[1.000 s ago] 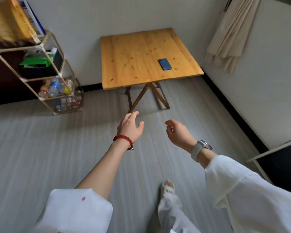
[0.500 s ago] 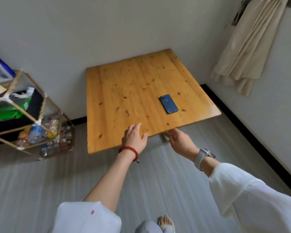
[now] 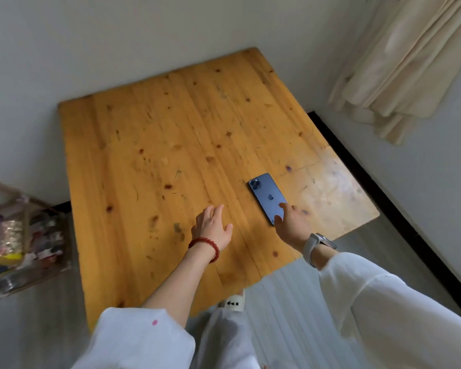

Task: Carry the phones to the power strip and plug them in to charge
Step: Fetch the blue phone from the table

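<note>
You've stepped up to the surface (image 3: pixel 171 145); your right hand (image 3: pixel 293 225), grip released, now reaches the phone (image 3: pixel 268 197), right of centre. Left hand (image 3: pixel 210 226) hovers released.

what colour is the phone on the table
Dark blue; the phone lies back up on the wooden table, seen in the head view.

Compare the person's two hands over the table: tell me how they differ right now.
The right hand reaches onto the near end of the blue phone, fingers spread over it; the left hand hovers over bare wood of the table, away from the phone. The right wrist wears a pale watch; the left wrist wears a red bead bracelet. Both hands are open, with no grip on anything yet.
</note>
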`<state>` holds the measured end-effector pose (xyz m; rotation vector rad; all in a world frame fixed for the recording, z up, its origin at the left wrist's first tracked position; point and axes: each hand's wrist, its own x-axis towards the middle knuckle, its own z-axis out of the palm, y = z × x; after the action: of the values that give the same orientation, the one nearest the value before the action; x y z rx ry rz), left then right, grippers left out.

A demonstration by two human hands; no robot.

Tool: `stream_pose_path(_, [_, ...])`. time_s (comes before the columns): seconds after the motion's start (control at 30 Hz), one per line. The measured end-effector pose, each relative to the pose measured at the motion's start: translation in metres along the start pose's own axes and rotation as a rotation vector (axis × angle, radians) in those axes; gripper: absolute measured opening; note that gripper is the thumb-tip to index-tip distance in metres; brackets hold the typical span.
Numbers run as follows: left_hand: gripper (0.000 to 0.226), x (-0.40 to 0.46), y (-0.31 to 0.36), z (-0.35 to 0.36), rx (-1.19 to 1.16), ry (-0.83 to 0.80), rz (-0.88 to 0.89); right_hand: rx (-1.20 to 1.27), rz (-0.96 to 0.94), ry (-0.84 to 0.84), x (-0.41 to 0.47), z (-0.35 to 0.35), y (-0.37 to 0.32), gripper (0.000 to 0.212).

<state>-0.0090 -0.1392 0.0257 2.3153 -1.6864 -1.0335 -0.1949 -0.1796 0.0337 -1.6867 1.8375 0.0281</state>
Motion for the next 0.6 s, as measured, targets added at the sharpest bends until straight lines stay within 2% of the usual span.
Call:
stream_pose_path(0.23, [0.079, 0.069, -0.016, 0.021, 0.194, -0.124, 0.051, -0.148, 0.110, -0.054, 0.062, 0.018, -0.001, 0.082])
stream_pose_path(0.37, [0.089, 0.076, -0.021, 0.040, 0.346, -0.115, 0.058, -0.199, 0.104, -0.005, 0.063, 0.027, -0.004, 0.084])
stream_pose_path(0.47, [0.091, 0.076, -0.023, 0.045, 0.391, -0.088, 0.061, -0.153, 0.167, -0.044, 0.068, 0.023, -0.005, 0.097])
stream_pose_path(0.53, [0.092, 0.075, -0.022, 0.043, 0.398, -0.088, 0.052, -0.083, 0.173, -0.045, 0.069, 0.020, -0.002, 0.090])
stream_pose_path(0.6, [0.092, 0.073, -0.017, 0.040, 0.412, -0.090, 0.041, 0.062, 0.163, -0.005, 0.065, 0.016, 0.002, 0.060])
